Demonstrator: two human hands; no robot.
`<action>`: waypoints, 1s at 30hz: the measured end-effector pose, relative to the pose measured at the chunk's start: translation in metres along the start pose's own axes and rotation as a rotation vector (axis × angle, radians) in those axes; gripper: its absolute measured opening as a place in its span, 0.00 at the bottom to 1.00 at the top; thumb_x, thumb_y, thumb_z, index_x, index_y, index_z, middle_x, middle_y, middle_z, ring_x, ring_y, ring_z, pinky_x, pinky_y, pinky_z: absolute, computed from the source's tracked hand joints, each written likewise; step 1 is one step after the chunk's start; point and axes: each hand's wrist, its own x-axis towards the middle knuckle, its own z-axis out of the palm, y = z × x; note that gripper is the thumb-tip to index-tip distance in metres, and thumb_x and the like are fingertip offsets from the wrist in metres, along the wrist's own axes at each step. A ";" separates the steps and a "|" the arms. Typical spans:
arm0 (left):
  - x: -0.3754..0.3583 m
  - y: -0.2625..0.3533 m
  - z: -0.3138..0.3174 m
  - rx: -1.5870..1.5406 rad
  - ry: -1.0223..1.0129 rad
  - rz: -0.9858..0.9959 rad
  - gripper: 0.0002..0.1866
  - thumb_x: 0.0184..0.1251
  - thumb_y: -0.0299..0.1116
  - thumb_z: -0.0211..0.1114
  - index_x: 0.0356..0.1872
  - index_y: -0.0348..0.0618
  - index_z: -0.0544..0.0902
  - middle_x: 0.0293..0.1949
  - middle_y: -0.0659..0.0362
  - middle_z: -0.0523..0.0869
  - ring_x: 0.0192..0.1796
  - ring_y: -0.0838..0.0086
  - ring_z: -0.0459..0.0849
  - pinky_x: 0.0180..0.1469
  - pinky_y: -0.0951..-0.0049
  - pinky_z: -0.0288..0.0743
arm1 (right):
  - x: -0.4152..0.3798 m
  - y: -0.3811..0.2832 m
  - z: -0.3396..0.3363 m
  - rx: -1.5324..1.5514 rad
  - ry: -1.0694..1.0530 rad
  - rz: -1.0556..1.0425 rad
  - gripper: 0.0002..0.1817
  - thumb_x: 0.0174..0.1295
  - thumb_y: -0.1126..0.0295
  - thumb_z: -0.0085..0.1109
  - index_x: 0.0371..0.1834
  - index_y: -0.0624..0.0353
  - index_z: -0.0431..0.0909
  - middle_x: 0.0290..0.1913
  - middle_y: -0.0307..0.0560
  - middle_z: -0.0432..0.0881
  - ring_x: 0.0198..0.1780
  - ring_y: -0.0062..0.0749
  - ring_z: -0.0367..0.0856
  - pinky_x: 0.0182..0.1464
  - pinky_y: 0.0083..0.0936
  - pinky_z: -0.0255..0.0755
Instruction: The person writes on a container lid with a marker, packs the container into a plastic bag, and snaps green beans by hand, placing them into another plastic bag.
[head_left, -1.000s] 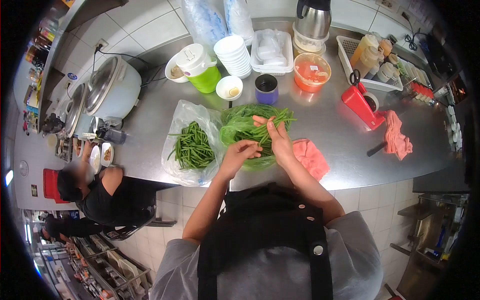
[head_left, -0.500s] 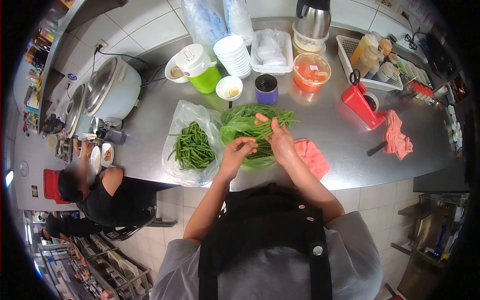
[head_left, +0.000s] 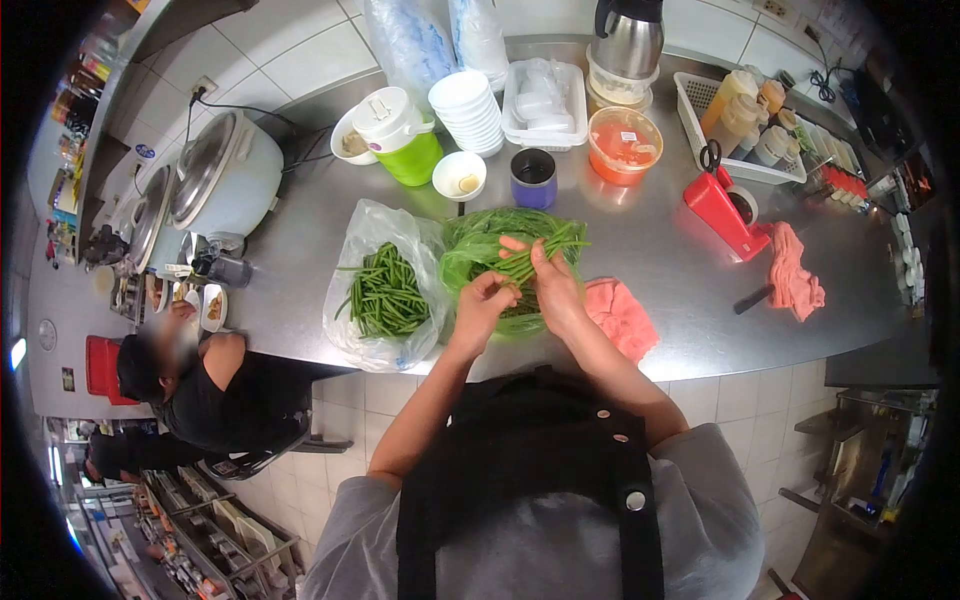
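Observation:
My right hand [head_left: 556, 285] is wrapped round a small bunch of long green beans [head_left: 522, 265], held slantwise over an open green plastic bag [head_left: 460, 236]. Thumb and fingers of my left hand [head_left: 487, 303] pinch at the near end of a bean from that bunch; the exact tip is hidden by the fingers. More long beans [head_left: 500, 222] lie in the green bag under my hands. Left of it, a clear plastic bag [head_left: 345, 262] lies open with a heap of short bean pieces [head_left: 386, 298] inside.
Behind the bags stand a white bowl [head_left: 459, 176], a purple tumbler [head_left: 534, 178], a green jug [head_left: 410, 160] and an orange-filled tub [head_left: 624, 150]. A pink cloth [head_left: 620, 318] lies right of my hands. Further right is a red tape dispenser [head_left: 722, 215]. A seated person [head_left: 240, 400] eats at left.
My right hand has come slightly down and left with the beans, closer to my left hand. My left hand has shifted a little to the right. The seated person's hand has moved at the dishes.

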 end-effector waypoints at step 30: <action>0.003 -0.034 -0.032 1.031 0.135 0.420 0.10 0.63 0.26 0.60 0.44 0.41 0.83 0.49 0.51 0.84 0.41 0.49 0.85 0.44 0.55 0.79 | 0.033 0.014 -0.031 -1.424 -0.261 -0.129 0.13 0.59 0.78 0.50 0.44 0.63 0.82 0.43 0.65 0.83 0.49 0.56 0.82 0.52 0.44 0.75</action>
